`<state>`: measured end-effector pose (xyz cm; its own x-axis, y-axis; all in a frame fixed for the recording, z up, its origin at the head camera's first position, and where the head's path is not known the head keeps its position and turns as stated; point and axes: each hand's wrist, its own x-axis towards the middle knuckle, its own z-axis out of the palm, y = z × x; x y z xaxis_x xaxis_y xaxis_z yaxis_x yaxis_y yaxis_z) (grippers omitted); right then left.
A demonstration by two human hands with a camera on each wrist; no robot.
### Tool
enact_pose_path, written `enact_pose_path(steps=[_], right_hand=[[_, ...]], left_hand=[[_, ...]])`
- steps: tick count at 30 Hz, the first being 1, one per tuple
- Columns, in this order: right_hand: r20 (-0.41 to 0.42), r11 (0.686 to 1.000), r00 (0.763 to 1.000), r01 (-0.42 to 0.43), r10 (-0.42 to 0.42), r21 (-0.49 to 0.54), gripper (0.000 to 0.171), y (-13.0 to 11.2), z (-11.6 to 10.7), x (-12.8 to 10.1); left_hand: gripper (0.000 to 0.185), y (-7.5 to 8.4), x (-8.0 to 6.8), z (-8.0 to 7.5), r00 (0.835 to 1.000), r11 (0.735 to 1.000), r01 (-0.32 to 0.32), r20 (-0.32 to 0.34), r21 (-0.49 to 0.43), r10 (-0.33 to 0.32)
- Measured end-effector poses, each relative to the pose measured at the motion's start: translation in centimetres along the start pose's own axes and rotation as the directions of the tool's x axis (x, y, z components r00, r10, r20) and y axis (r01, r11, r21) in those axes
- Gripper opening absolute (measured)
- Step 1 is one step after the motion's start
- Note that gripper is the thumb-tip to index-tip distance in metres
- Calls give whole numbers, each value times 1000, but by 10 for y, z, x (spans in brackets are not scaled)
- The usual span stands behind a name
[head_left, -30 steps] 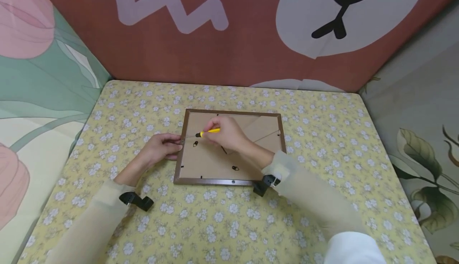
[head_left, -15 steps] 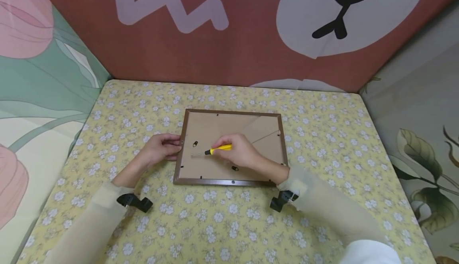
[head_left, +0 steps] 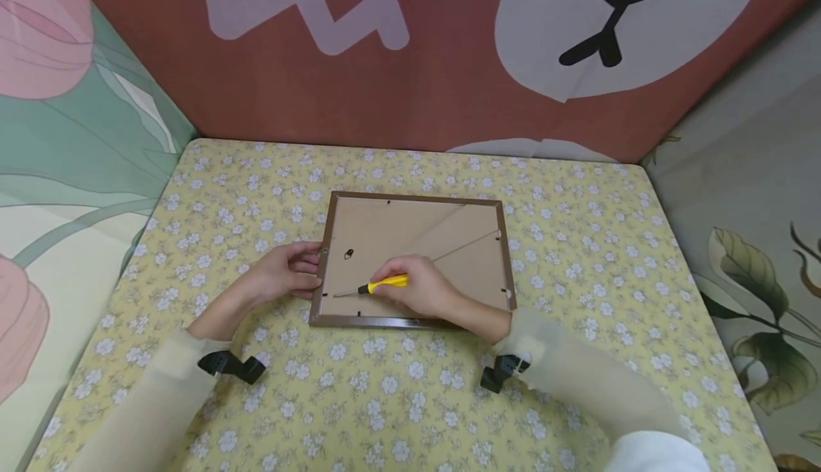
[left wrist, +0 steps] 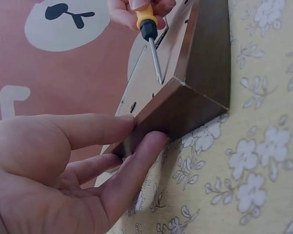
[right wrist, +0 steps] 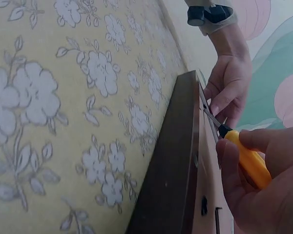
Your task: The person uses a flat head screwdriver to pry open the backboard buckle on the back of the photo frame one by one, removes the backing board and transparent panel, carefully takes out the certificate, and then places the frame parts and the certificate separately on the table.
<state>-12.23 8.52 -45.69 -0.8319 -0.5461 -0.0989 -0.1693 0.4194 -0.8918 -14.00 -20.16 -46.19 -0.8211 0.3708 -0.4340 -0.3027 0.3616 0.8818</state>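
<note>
A brown picture frame [head_left: 417, 197] lies face down, its tan backing board [head_left: 410, 233] showing. My right hand [head_left: 420, 286] holds a screwdriver [head_left: 390, 282] by its yellow handle, thumb and fingers around it. The metal shaft [left wrist: 156, 58] points left and down, its tip close to the black tab [head_left: 325, 294] near the lower left corner; contact is unclear. At the frame's left side, my left hand [head_left: 282, 272] touches the rim with extended fingers, thumb against the outer face. A black hanging loop [head_left: 349, 253] sits on the board. My right hand covers part of the board's lower middle.
Yellow flowered cloth [head_left: 398, 401] covers the table around the frame. A reddish-brown printed backdrop [head_left: 288, 101] stands along the far edge, with patterned sheets at both sides. More black tabs [head_left: 388, 202] line the rim.
My right hand has moved the screwdriver toward me, its tip passing from the left rim's middle to near the lower left corner. My left hand stays at the rim, sliding slightly toward me.
</note>
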Motion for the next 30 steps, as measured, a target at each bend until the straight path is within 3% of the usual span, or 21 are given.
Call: enact_pose_path(steps=[8,20,30], right_hand=[[-20,1000,1000,20,-20,3,9,1,13,2],[-16,997,999,-40,41,73,9,7,13,2],[-22,997,998,-50,52,62,9,5,16,4]], left_hand=[[79,-4,0,1,1000,1000,-9,4,11,9],[79,-2,0,1,1000,1000,-6,5,9,6],[77,-2,0,1,1000,999,-16,-7,28,16]])
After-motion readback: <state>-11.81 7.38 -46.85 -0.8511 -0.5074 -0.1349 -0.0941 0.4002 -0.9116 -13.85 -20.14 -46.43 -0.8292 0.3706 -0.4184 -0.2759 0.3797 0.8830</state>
